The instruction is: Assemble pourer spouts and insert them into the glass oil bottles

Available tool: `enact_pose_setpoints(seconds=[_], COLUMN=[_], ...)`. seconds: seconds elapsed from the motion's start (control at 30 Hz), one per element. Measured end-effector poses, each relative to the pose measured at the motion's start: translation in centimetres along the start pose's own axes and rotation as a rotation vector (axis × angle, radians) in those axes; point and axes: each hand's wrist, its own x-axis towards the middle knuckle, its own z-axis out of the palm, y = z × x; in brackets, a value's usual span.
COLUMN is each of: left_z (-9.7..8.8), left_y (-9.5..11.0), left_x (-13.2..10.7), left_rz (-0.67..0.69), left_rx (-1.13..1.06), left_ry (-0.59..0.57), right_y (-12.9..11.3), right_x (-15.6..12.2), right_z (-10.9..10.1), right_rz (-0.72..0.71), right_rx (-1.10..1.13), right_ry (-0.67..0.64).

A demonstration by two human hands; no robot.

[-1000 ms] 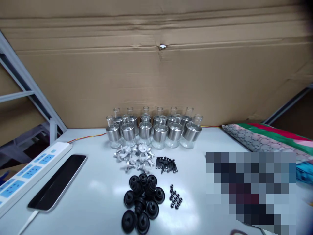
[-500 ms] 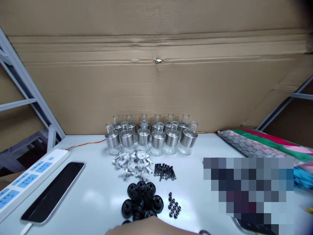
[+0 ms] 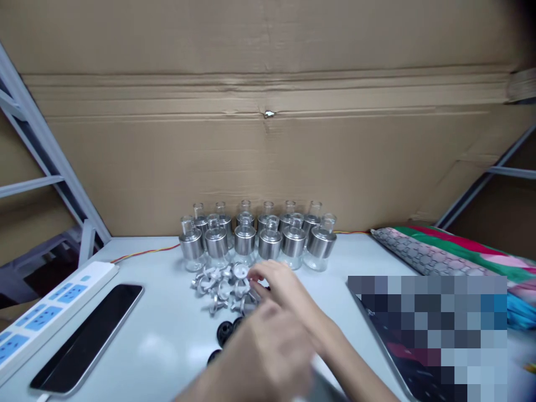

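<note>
My right hand [image 3: 281, 286] reaches over the right edge of a pile of silver-grey cap-like pieces [image 3: 224, 287]. Its thumb and forefinger are curved and apart at the pile, with a gap between them. Nearer the camera, my left hand [image 3: 268, 352] is smeared by motion, so its fingers do not show clearly. It covers most of the black round ribbed pieces [image 3: 225, 333]; a few peek out at its left. The small black flat parts lie mostly hidden behind my hands. Behind the pile stand two rows of glass bottles [image 3: 270, 244] with metal bands.
A dark phone [image 3: 90, 338] and a white power strip [image 3: 54, 312] lie on the left of the white table [image 3: 163, 312]. At the right are a pixelated dark device [image 3: 397, 340] and a colourful patterned cloth [image 3: 456, 251]. A cardboard wall [image 3: 268, 162] rises behind the bottles.
My right hand has come into view and reached the silver-grey pile. A hand at the bottom edge has given way to my left hand higher up, over the black pieces. The view has shifted slightly.
</note>
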Motion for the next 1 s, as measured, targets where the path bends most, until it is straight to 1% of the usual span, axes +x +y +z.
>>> enact_pose_setpoints(seconds=[0.03,0.07,0.1,0.13,0.2,0.23,0.33,0.4,0.47,0.57,0.73,0.9,1.0], left_z=[0.1,0.3,0.4,0.6,0.7,0.8,0.7,0.7,0.6,0.6,0.4,0.4,0.0], left_y=[-1.9,-3.7,-5.2,-6.4,-7.9,-8.4,-8.8,-8.7,-8.4,-7.9,-7.4,-7.8,-7.8], left_x=[-0.6,-1.2,-1.9,-2.5,-3.7,-4.2,-5.0,-5.0,-4.9,-4.5,-4.2,-4.5,-4.4], left_rz=[-0.068,-0.166,-0.288,-0.363,-0.468,-0.5,-0.595,-0.639,-0.632,-0.57,-0.484,-0.456,-0.446], left_rx=[0.0,-0.004,-0.058,-0.069,-0.046,-0.026,-0.002,-0.012,-0.034,-0.086,-0.088,-0.072,-0.076], left_ry=[0.032,0.078,0.168,0.224,0.18,0.132,0.001,-0.046,-0.079,-0.124,-0.181,-0.134,-0.106], right_y=[0.3,0.4,0.5,0.4,0.4,0.4,0.6,0.7,0.7,0.7,0.5,-0.1,-0.9], right_x=[-0.1,-0.3,-0.4,-0.6,-0.9,-0.9,-0.7,-0.6,-0.6,-0.8,-1.4,-1.3,-2.2], right_z=[0.0,0.2,0.4,0.6,1.3,1.6,2.1,2.1,1.7,0.8,-0.4,-0.9,-1.7], right_rz=[0.008,0.005,-0.01,-0.031,-0.063,-0.074,-0.085,-0.088,-0.086,-0.088,-0.11,-0.158,-0.184], right_rx=[-0.048,-0.094,-0.139,-0.182,-0.254,-0.28,-0.337,-0.337,-0.301,-0.219,-0.116,-0.019,-0.006], right_ry=[-0.014,-0.017,-0.009,0.003,0.015,0.01,-0.025,-0.05,-0.07,-0.068,0.026,0.09,0.101])
